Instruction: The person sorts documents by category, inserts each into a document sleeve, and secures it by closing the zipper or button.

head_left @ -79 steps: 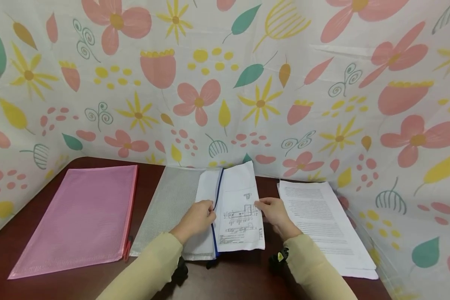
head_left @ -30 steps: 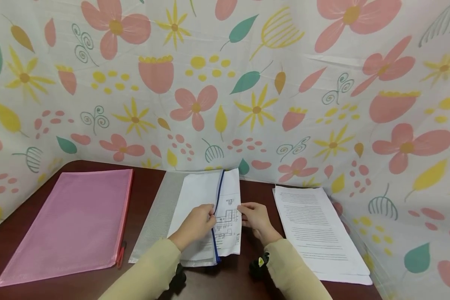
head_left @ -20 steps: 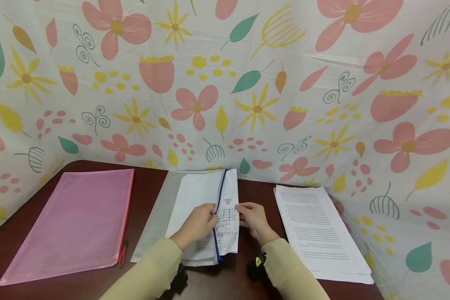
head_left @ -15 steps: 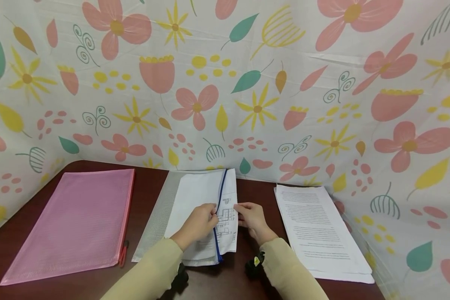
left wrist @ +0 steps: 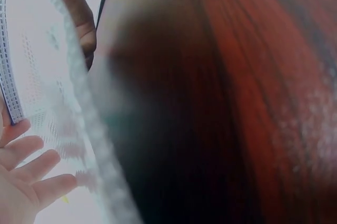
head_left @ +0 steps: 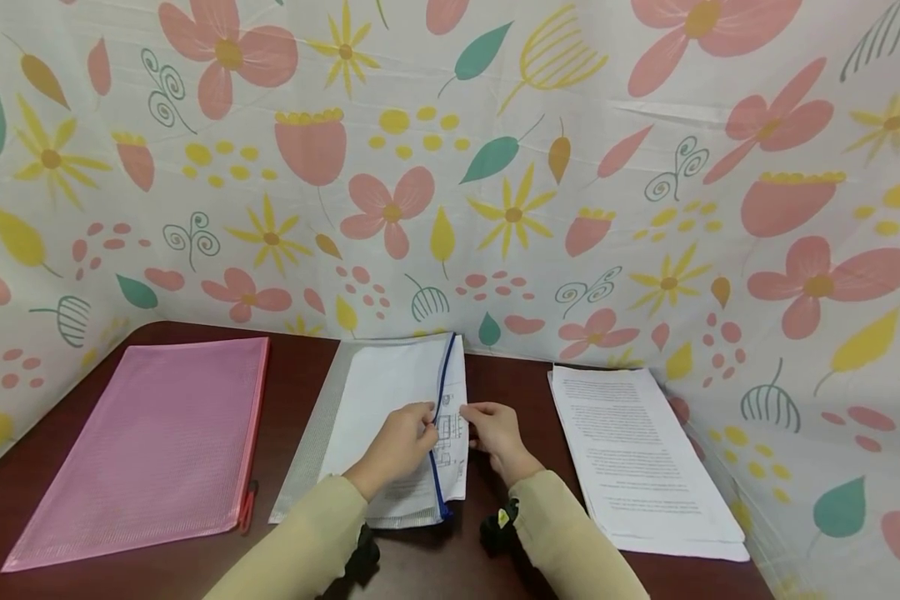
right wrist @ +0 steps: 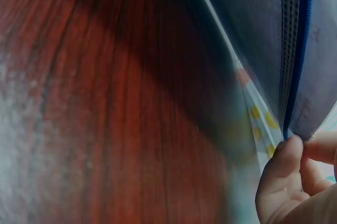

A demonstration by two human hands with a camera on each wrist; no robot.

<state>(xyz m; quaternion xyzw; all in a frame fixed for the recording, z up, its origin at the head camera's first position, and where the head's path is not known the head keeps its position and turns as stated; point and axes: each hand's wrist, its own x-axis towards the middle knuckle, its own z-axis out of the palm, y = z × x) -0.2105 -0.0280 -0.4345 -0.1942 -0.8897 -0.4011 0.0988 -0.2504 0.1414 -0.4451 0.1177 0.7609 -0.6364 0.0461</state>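
Head: paper (head_left: pixel 454 458) in right hand (head_left: pixel 498 437)

"Any writing on that sheet (head_left: pixel 454 483)?"

"In front of me it shows a line drawing (head_left: pixel 445 429) with tiny marks; I can't read a single one."

"And the paper stack (head_left: pixel 637 450) on your right?"

"Rows of dark print run down its top page, too small and blurred for me to read."
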